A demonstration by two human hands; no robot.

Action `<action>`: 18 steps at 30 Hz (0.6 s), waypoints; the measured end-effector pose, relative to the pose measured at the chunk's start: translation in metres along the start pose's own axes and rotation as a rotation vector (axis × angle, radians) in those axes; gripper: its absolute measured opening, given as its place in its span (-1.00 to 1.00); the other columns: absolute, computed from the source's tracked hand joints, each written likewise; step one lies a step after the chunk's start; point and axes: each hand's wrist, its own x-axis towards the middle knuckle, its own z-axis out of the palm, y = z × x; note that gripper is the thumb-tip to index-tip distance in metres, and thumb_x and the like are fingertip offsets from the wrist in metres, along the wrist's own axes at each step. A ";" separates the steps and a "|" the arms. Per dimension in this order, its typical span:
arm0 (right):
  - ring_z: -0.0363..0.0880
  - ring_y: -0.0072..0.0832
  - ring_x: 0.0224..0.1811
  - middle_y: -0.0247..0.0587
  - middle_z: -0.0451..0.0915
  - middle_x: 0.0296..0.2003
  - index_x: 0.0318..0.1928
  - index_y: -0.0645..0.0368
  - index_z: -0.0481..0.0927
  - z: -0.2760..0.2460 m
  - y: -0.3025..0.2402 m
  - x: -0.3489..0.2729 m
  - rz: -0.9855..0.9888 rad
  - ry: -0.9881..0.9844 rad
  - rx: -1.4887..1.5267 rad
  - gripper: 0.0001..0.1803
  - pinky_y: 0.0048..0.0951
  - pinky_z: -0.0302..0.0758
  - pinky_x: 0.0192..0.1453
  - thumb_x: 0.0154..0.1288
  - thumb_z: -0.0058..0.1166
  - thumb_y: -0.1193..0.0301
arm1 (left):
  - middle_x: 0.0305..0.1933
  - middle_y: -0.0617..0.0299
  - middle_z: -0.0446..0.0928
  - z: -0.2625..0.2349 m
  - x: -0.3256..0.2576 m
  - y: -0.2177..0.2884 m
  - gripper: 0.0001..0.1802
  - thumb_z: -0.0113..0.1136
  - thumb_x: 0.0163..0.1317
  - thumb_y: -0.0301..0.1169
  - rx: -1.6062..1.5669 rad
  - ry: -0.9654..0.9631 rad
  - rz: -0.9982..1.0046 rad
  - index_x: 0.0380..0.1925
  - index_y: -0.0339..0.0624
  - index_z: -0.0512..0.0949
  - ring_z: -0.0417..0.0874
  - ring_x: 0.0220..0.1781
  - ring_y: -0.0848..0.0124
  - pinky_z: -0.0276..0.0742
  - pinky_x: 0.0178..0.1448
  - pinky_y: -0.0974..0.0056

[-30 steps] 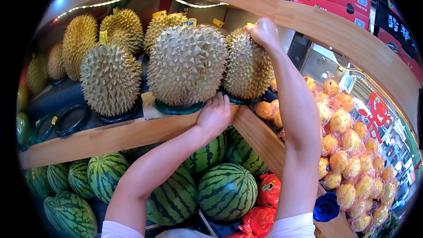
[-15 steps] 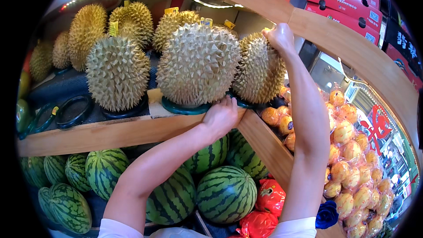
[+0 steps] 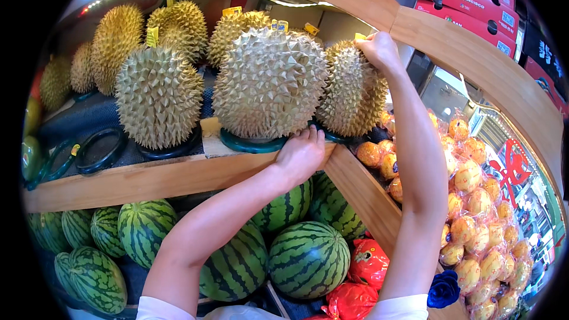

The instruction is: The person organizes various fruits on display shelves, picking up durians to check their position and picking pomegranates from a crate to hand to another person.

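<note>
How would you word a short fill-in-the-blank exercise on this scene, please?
1. The right hand is at the ____, not the base, of the rightmost durian.
2. In height, the left hand is ____ than the right hand.
3. The striped green fruits under the wooden shelf are ____.
4. The flower near the bottom is coloured ____.

Missing words: top; lower; watermelons; blue.

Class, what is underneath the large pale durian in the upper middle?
Under the durian is a dark green ring, its front curve visible. The durian hides the ring's rear and its own base; the left hand is by the ring's right end.
</note>
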 end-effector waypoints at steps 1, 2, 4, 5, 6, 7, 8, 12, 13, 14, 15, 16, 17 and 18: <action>0.72 0.02 -0.01 0.18 0.73 -0.13 -0.20 0.32 0.77 0.002 -0.004 -0.005 0.001 0.018 0.013 -0.50 -0.11 0.59 0.10 0.10 0.28 0.08 | 0.23 -0.19 0.56 0.002 -0.001 0.000 -0.40 0.22 0.12 -0.45 -0.004 -0.003 -0.009 0.20 -0.45 0.49 0.64 0.18 0.14 0.55 0.26 0.16; 0.72 0.02 -0.01 0.18 0.73 -0.14 -0.21 0.30 0.77 0.004 -0.009 -0.011 0.001 0.035 0.026 -0.51 -0.11 0.59 0.09 0.09 0.27 0.08 | 0.23 -0.20 0.56 0.003 -0.002 0.001 -0.41 0.22 0.11 -0.46 -0.003 0.012 -0.013 0.20 -0.46 0.48 0.64 0.18 0.14 0.54 0.26 0.16; 0.73 0.01 -0.06 0.16 0.74 -0.18 -0.26 0.23 0.79 0.005 -0.012 -0.014 0.016 0.080 0.017 -0.53 -0.12 0.60 0.04 0.07 0.29 0.05 | 0.23 -0.21 0.56 0.004 -0.003 0.002 -0.41 0.22 0.11 -0.46 0.001 0.039 -0.017 0.19 -0.47 0.48 0.64 0.17 0.13 0.54 0.26 0.17; 0.74 -0.04 -0.06 0.14 0.75 -0.20 -0.25 0.23 0.80 0.002 -0.014 -0.013 0.006 0.083 0.018 -0.52 -0.15 0.59 0.04 0.08 0.32 0.03 | 0.22 -0.22 0.56 0.004 -0.002 0.002 -0.41 0.21 0.11 -0.46 0.001 0.044 -0.012 0.19 -0.48 0.48 0.64 0.17 0.13 0.54 0.26 0.17; 0.75 -0.10 -0.06 0.12 0.76 -0.21 -0.24 0.23 0.80 -0.001 -0.009 -0.012 0.001 0.084 0.019 -0.50 -0.18 0.59 0.05 0.08 0.35 0.01 | 0.21 -0.22 0.56 0.003 -0.001 0.003 -0.41 0.21 0.11 -0.46 -0.001 0.045 -0.005 0.19 -0.49 0.47 0.64 0.17 0.13 0.54 0.25 0.17; 0.76 -0.16 -0.06 0.10 0.77 -0.23 -0.23 0.23 0.81 -0.003 -0.005 -0.010 -0.004 0.084 0.021 -0.48 -0.20 0.59 0.05 0.08 0.39 -0.01 | 0.21 -0.23 0.56 0.001 0.000 0.004 -0.41 0.21 0.11 -0.46 -0.003 0.046 0.002 0.18 -0.50 0.47 0.64 0.16 0.12 0.54 0.25 0.17; 0.74 -0.03 -0.06 0.14 0.75 -0.22 -0.32 0.21 0.81 -0.004 -0.002 -0.006 -0.030 0.080 0.037 -0.51 -0.15 0.60 0.06 0.03 0.34 -0.01 | 0.20 -0.23 0.56 0.000 0.001 0.004 -0.41 0.20 0.11 -0.46 0.008 0.018 0.009 0.18 -0.50 0.47 0.64 0.16 0.12 0.54 0.24 0.17; 0.72 -0.03 0.01 0.13 0.75 -0.15 -0.25 0.22 0.80 0.003 0.007 0.006 0.017 0.034 0.036 -0.49 -0.13 0.60 0.11 0.06 0.33 -0.02 | 0.21 -0.23 0.55 -0.006 0.006 0.000 -0.42 0.18 0.14 -0.47 0.028 -0.067 0.044 0.19 -0.51 0.46 0.63 0.16 0.11 0.53 0.23 0.16; 0.71 -0.02 0.03 0.14 0.74 -0.12 -0.20 0.23 0.79 0.007 0.008 0.006 0.016 0.036 0.021 -0.47 -0.11 0.59 0.12 0.08 0.32 -0.01 | 0.22 -0.23 0.55 -0.007 0.006 0.001 -0.42 0.18 0.14 -0.47 0.027 -0.080 0.053 0.20 -0.51 0.46 0.63 0.17 0.11 0.53 0.24 0.16; 0.70 -0.01 0.05 0.14 0.73 -0.08 -0.15 0.23 0.78 0.010 0.010 0.005 0.015 0.038 0.005 -0.46 -0.10 0.59 0.13 0.10 0.30 -0.01 | 0.25 -0.24 0.53 -0.004 0.002 0.003 -0.42 0.16 0.17 -0.46 0.012 -0.060 0.061 0.21 -0.51 0.45 0.62 0.20 0.10 0.52 0.26 0.15; 0.69 0.00 0.07 0.14 0.73 -0.05 -0.11 0.24 0.77 0.010 0.002 0.004 0.000 0.047 -0.002 -0.45 -0.08 0.59 0.14 0.13 0.29 -0.01 | 0.26 -0.24 0.52 -0.003 0.000 0.001 -0.42 0.15 0.17 -0.46 0.019 -0.049 0.061 0.22 -0.50 0.45 0.62 0.21 0.10 0.51 0.27 0.15; 0.70 0.03 0.06 0.16 0.72 -0.04 -0.09 0.25 0.76 0.009 -0.002 -0.001 0.002 0.024 0.007 -0.44 -0.08 0.59 0.14 0.16 0.26 -0.01 | 0.26 -0.24 0.52 -0.002 -0.002 -0.001 -0.42 0.14 0.18 -0.45 0.025 -0.038 0.062 0.22 -0.50 0.45 0.61 0.22 0.10 0.51 0.28 0.16; 0.70 0.03 0.05 0.16 0.72 -0.04 -0.10 0.26 0.76 0.008 -0.005 -0.006 0.005 0.034 -0.011 -0.44 -0.08 0.59 0.14 0.17 0.25 -0.02 | 0.27 -0.24 0.52 -0.001 -0.004 -0.002 -0.42 0.14 0.19 -0.44 0.031 -0.027 0.062 0.23 -0.49 0.45 0.61 0.23 0.09 0.50 0.29 0.16; 0.70 0.03 0.05 0.17 0.72 -0.04 -0.11 0.26 0.76 0.008 -0.006 -0.006 0.005 0.043 -0.033 -0.43 -0.09 0.59 0.14 0.17 0.25 -0.03 | 0.27 -0.24 0.52 -0.001 -0.004 -0.001 -0.42 0.13 0.19 -0.44 0.026 -0.029 0.054 0.23 -0.49 0.45 0.60 0.24 0.09 0.50 0.30 0.15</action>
